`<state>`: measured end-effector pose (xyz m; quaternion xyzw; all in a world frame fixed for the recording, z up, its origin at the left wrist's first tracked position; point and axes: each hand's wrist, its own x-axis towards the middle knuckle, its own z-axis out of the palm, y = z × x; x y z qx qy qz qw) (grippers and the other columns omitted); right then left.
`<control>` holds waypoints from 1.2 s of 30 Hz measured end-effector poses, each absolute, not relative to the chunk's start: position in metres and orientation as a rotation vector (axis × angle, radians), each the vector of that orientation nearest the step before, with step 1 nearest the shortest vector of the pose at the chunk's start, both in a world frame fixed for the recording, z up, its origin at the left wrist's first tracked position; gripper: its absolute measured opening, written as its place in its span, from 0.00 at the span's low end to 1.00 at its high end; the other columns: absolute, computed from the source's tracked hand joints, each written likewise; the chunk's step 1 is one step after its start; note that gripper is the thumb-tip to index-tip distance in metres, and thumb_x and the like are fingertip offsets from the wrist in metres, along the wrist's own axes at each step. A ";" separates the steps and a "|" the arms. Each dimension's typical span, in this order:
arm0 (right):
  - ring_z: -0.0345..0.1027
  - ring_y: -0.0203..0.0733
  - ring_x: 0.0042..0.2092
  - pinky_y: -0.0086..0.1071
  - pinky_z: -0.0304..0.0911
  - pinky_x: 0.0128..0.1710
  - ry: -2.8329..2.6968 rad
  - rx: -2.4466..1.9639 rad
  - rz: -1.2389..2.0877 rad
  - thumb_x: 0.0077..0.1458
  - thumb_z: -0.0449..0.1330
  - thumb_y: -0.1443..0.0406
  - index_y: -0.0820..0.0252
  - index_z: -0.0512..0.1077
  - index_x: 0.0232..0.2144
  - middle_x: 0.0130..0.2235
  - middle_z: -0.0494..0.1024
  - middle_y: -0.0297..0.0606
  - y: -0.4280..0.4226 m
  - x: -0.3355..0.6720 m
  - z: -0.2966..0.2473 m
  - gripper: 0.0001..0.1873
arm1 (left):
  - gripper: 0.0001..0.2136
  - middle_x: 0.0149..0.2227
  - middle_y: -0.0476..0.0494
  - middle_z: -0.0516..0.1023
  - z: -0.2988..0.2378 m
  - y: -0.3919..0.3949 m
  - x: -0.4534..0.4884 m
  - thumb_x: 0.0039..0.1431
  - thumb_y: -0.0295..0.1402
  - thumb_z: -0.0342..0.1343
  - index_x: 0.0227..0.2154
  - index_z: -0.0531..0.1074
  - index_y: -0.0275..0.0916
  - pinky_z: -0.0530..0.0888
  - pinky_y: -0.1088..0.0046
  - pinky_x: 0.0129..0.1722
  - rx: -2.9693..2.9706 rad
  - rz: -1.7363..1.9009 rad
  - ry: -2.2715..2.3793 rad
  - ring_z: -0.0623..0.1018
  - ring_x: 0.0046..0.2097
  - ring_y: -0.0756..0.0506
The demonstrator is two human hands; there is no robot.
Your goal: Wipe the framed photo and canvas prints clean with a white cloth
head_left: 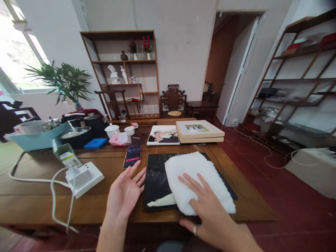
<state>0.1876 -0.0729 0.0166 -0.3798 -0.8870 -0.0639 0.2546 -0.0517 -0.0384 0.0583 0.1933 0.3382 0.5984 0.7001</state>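
A dark flat panel point(156, 175) with whitish smudges lies near the table's front edge, and a pale shape shows on its lower part. A white cloth point(189, 168) covers much of the panel's right side. My right hand point(201, 196), with a ring on it, rests on the cloth with its fingers spread flat. My left hand point(126, 192) is palm up at the panel's left edge, fingers apart and holding nothing. Just beyond its fingertips lies a phone point(132, 156) with a timer on its screen.
Behind the panel lie a photo print point(163, 135) and stacked light frames point(210, 134). To the left are a white power strip point(88, 179) with cables, a blue box point(95, 143), a lidded pan point(75, 134) and a white lidded bowl point(112, 130). Shelves stand by the walls.
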 end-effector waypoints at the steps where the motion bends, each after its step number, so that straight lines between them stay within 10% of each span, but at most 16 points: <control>1: 0.42 0.55 0.62 0.56 0.40 0.58 -2.384 -1.007 -0.205 0.45 0.60 0.64 0.59 0.66 0.23 0.61 0.55 0.46 -0.075 0.179 0.016 0.06 | 0.22 0.46 0.33 0.72 0.062 -0.042 -0.051 0.55 0.35 0.49 0.54 0.61 0.40 0.73 0.62 0.39 0.436 1.336 0.749 0.74 0.46 0.39; 6: 0.48 0.57 0.60 0.55 0.52 0.53 -2.157 -0.897 -0.449 0.38 0.52 0.79 0.61 0.58 0.15 0.60 0.56 0.50 -0.074 0.167 0.010 0.12 | 0.22 0.48 0.35 0.71 0.081 -0.065 -0.047 0.56 0.38 0.49 0.53 0.62 0.40 0.70 0.57 0.46 0.497 1.385 0.716 0.70 0.52 0.37; 14: 0.58 0.56 0.55 0.51 0.63 0.46 -1.962 -0.622 -0.474 0.44 0.50 0.75 0.60 0.60 0.19 0.59 0.59 0.50 -0.076 0.196 0.024 0.08 | 0.19 0.56 0.41 0.65 0.087 -0.095 -0.037 0.58 0.39 0.46 0.52 0.64 0.43 0.60 0.55 0.57 0.676 1.506 0.578 0.61 0.59 0.37; 18: 0.73 0.47 0.37 0.39 0.69 0.35 -1.687 -0.745 -0.626 0.46 0.56 0.73 0.58 0.64 0.19 0.33 0.77 0.44 -0.073 0.211 0.035 0.08 | 0.19 0.57 0.40 0.65 0.078 -0.087 -0.025 0.57 0.40 0.48 0.50 0.67 0.42 0.59 0.54 0.57 0.821 1.386 0.444 0.60 0.59 0.35; 21: 0.66 0.38 0.19 0.31 0.66 0.22 -1.459 -0.928 -0.632 0.45 0.63 0.68 0.57 0.63 0.15 0.15 0.69 0.33 -0.069 0.216 0.045 0.14 | 0.18 0.58 0.40 0.63 0.063 -0.073 -0.010 0.57 0.37 0.49 0.50 0.67 0.41 0.57 0.55 0.58 0.867 1.284 0.569 0.59 0.60 0.36; 30: 0.71 0.47 0.40 0.40 0.71 0.36 -0.562 -0.927 0.413 0.42 0.65 0.63 0.62 0.69 0.45 0.41 0.76 0.41 -0.049 0.201 0.077 0.25 | 0.26 0.60 0.38 0.59 0.020 -0.047 0.017 0.49 0.33 0.61 0.53 0.63 0.42 0.57 0.62 0.58 0.862 1.184 0.893 0.59 0.61 0.39; 36: 0.72 0.47 0.40 0.40 0.71 0.39 -0.272 -0.910 0.829 0.41 0.66 0.62 0.60 0.69 0.44 0.42 0.76 0.39 -0.040 0.205 0.073 0.25 | 0.26 0.53 0.34 0.69 0.033 -0.055 0.031 0.51 0.35 0.59 0.53 0.60 0.39 0.70 0.61 0.48 0.823 1.084 0.740 0.71 0.52 0.37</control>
